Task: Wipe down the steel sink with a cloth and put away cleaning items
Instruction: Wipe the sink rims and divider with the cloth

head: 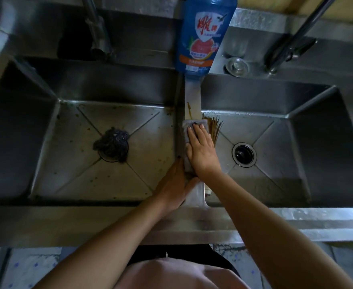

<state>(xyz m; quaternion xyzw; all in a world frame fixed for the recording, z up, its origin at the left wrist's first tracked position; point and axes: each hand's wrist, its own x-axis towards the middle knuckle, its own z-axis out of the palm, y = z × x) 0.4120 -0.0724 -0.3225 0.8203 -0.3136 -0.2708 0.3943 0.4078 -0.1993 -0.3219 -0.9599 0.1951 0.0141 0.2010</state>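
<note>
**pan_scrubber:** So where's the person at? The grey cloth (187, 127) is laid along the divider (192, 94) between the two basins of the steel sink (88, 217). The right hand (200, 151) lies flat on it, fingers straight and close together, pressing down. The left hand (173, 184) has its fingers curled round the cloth's near end, pinning it in place, I'd guess.

**sinkguy:** Yep, and there's a brown streak (189, 110) on the divider just past the cloth's far edge, so that's probably the target. What worries me is the brush (214, 126). It lies right beside that hand, bristles fanned out over the right basin. A push toward the far end could catch it and knock it down toward the drain (244, 154).

**pan_scrubber:** Also the blue detergent bottle (204, 34) stands at the far end of the same strip. One long hard stroke and the cloth shoves its base — over it goes into a basin.

**sinkguy:** And the steel scourer (112, 142) sits on the left basin's drain, with specks all around it. Nothing's put away yet, I'd say — plenty left to do.
</note>
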